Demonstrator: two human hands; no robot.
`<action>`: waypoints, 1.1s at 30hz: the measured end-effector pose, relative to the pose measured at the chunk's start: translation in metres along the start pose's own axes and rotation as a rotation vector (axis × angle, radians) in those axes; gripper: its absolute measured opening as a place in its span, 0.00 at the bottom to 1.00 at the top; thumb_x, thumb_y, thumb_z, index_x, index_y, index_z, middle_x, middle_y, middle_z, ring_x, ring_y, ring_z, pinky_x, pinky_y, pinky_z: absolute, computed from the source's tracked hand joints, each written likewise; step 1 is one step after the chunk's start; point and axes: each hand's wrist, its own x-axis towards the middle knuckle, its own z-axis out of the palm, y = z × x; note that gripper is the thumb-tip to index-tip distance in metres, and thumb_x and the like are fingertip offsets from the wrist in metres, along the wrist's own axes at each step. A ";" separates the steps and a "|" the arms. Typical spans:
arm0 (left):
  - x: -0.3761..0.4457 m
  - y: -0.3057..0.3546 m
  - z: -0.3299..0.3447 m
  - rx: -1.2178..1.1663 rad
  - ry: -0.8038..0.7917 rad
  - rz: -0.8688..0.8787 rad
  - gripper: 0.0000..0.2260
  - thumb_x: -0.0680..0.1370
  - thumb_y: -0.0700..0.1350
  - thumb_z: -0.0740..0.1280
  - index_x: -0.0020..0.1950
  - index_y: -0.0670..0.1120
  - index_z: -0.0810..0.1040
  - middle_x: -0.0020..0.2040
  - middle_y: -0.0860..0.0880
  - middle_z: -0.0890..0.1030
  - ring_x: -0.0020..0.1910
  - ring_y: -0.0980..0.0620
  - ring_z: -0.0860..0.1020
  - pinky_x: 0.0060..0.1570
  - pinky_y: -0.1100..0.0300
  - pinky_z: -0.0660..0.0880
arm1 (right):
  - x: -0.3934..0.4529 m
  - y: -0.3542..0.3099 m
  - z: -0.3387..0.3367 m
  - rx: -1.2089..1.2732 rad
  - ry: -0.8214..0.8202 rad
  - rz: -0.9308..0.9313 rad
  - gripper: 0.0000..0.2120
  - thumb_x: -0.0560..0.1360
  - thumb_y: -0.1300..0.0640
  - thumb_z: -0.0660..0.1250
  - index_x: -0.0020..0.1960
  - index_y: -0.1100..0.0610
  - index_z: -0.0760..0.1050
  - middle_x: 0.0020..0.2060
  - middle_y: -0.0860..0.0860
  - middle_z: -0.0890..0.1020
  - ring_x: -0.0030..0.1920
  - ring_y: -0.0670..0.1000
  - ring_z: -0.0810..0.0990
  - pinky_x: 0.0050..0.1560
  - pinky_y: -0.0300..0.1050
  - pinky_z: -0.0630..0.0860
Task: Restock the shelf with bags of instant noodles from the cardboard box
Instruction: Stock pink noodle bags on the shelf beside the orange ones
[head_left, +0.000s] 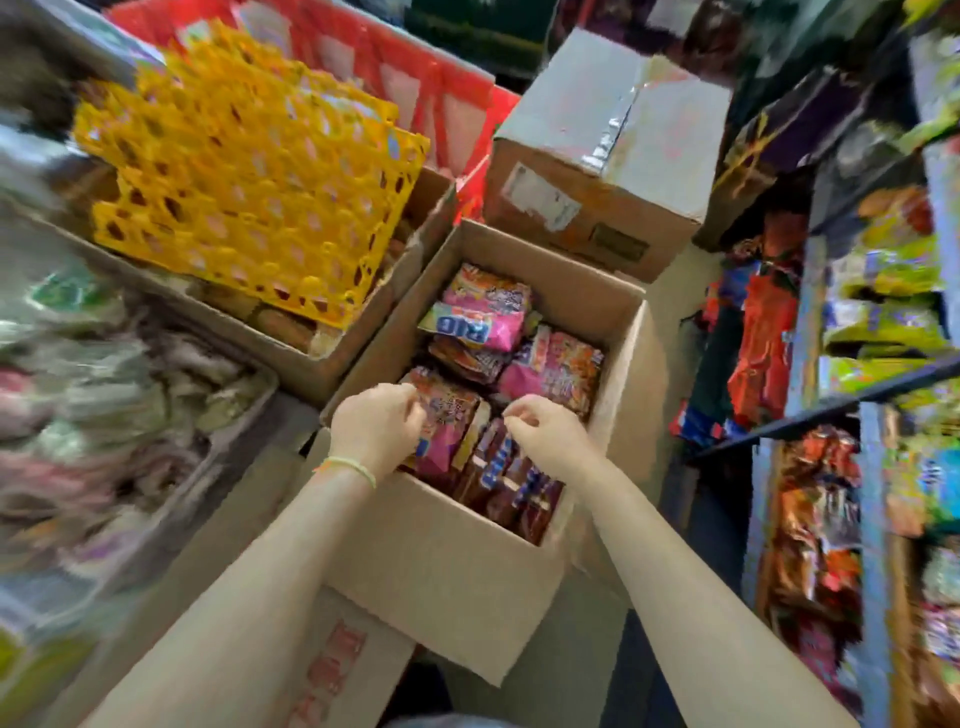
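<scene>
Reaching into the open cardboard box (441, 561), both hands work at the near row of noodle bags (550, 371); the step in hand is judged to be the pick-up, with no bag yet lifted clear. The left hand (376, 423), a pale band on its wrist, has its fingers curled onto the top edge of an upright pink-and-red bag (447, 421), apparently pinching it; the right hand (545, 431) has its fingers bent down among the darker bags beside it, though whether they hold one cannot be told. The bags remain in the box: glossy, crinkled film packets, some lying flat at the far end, others standing on edge near the person. The next move probably calls for drawing a bag straight up, then carrying it right to the shelf (831, 405), a blue metal frame already crowded with bright packets. The box is plain matt corrugated board, flaps folded outward; a taped, closed carton (602, 156) stands behind it; yellow perforated plastic trays (244, 171) lie stacked to the left.
</scene>
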 end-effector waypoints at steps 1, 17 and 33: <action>0.007 -0.005 0.002 -0.007 -0.012 -0.006 0.10 0.79 0.49 0.62 0.50 0.46 0.81 0.49 0.45 0.83 0.50 0.41 0.81 0.43 0.53 0.74 | 0.017 -0.002 0.005 0.031 -0.006 0.043 0.10 0.80 0.53 0.63 0.59 0.53 0.78 0.51 0.50 0.81 0.49 0.50 0.79 0.49 0.42 0.74; 0.034 -0.030 0.010 -0.188 -0.089 -0.093 0.11 0.80 0.50 0.60 0.47 0.45 0.78 0.43 0.47 0.82 0.41 0.45 0.79 0.39 0.52 0.77 | 0.139 -0.035 0.028 0.496 0.181 0.307 0.07 0.82 0.57 0.61 0.58 0.58 0.72 0.47 0.59 0.85 0.43 0.56 0.85 0.45 0.51 0.83; 0.026 -0.026 0.008 -0.388 -0.208 0.230 0.22 0.67 0.63 0.74 0.56 0.56 0.78 0.51 0.55 0.82 0.53 0.52 0.79 0.53 0.55 0.76 | 0.041 -0.072 0.010 -0.148 -0.119 -0.595 0.10 0.75 0.69 0.65 0.49 0.55 0.77 0.44 0.47 0.80 0.46 0.47 0.77 0.47 0.42 0.75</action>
